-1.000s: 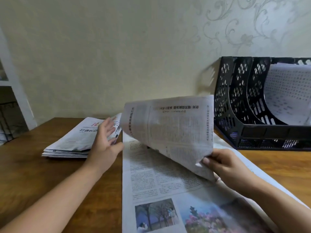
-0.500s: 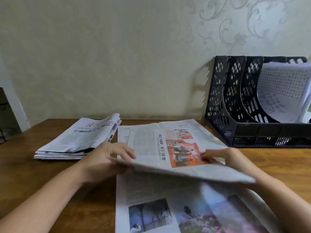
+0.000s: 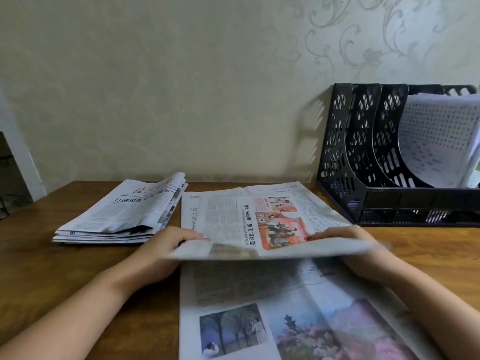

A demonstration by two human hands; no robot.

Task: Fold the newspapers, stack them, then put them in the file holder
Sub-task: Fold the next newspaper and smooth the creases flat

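Open newspaper (image 3: pixel 259 294) lies lengthwise on the wooden table (image 3: pixel 78 281), far half folded back toward the person, the fold flap raised off the lower page

Left hand (image 3: pixel 166 245) at the flap's left near edge: fingers (image 3: pixel 192 236) lie curled over the top of the sheet, rest of the hand tucked beneath it, so the paper sits pinched between them. Right hand (image 3: pixel 348 242) mirrors this at the right near edge: fingertips on top of the flap, palm and thumb hidden under the paper; grasp reads as a pinch on the sheet's edge. Flap's near edge is blurred

Lower page shows two colour photos, trees and blossoms, flat on the table near the person

Stack of folded newspapers (image 3: pixel 122 214) rests on the table to the left, just beside the open sheet's far left corner, apart from the left hand

Black perforated file holder (image 3: pixel 363 165) stands against the wall at far right, touching the table edge zone behind the open paper. Its left two slots show only dividers; the right slot holds curved white printed sheets (image 3: pixel 439 141) leaning back
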